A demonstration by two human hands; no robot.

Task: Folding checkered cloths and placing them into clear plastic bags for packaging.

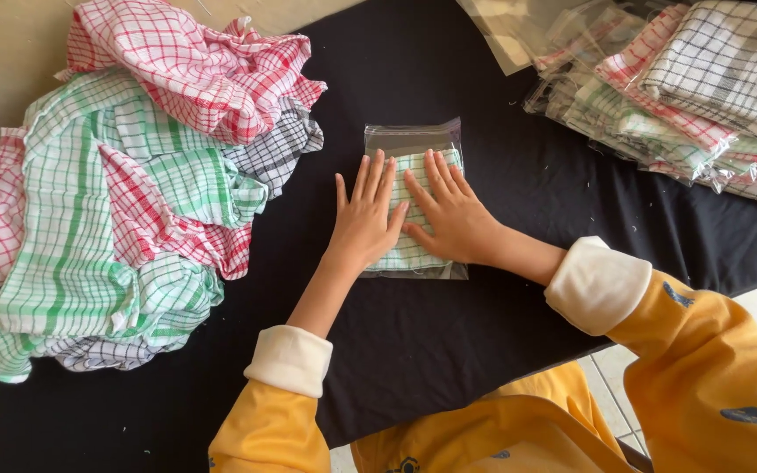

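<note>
Grip state: both hands lie flat with fingers spread, closed on nothing. Far left of the desk (pixel 449 350), which is covered in black cloth, sits a loose heap of checked cloths (pixel 133 193) in red, green and grey. At centre, the left hand (pixel 366 221) presses palm-down on the left part of a clear bag (pixel 413 140) holding a folded green checked cloth (pixel 406 250). Right hand (pixel 453 217) presses just beside it, thumbs touching. Bag mouth points away from the person. At upper right lies a stack of bagged cloths (pixel 685 96).
</note>
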